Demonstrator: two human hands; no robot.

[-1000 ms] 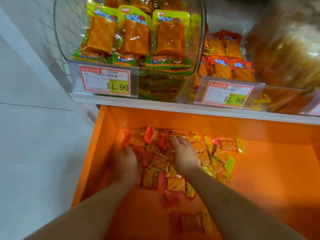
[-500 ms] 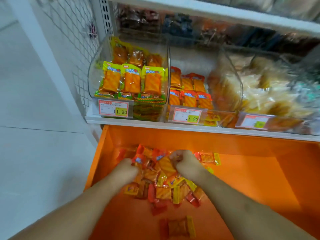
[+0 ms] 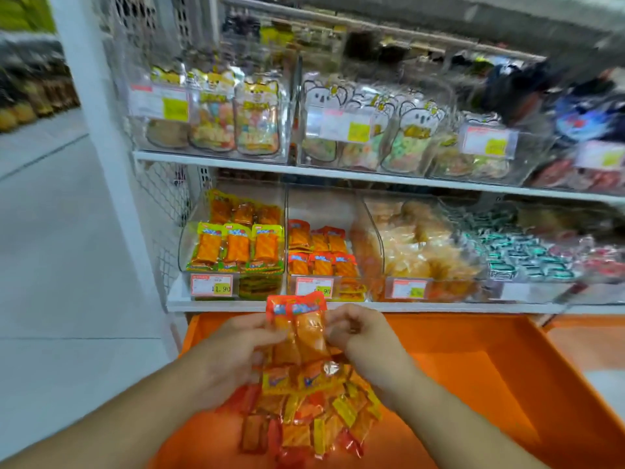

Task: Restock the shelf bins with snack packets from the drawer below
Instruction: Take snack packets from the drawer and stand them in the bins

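Between my two hands I hold up a small stack of red-topped snack packets (image 3: 299, 324) just above the open orange drawer (image 3: 473, 363). My left hand (image 3: 236, 346) grips the stack's left side and my right hand (image 3: 358, 328) pinches its right edge. A heap of red and yellow packets (image 3: 311, 411) lies in the drawer below. On the lowest shelf stand a clear bin of yellow-green packets (image 3: 233, 248) at the left and a bin of red packets (image 3: 319, 255) right of it, straight behind my hands.
Clear bins of pale chips (image 3: 419, 245) and teal-wrapped sweets (image 3: 521, 258) fill the shelf to the right. An upper shelf (image 3: 216, 159) holds bags of mixed candy. A white upright post (image 3: 101, 137) and tiled floor (image 3: 50, 265) lie at the left.
Both hands gathered packets from the heap, closed on them and rose out of the drawer with a stack. The view has tilted up to show the shelves.
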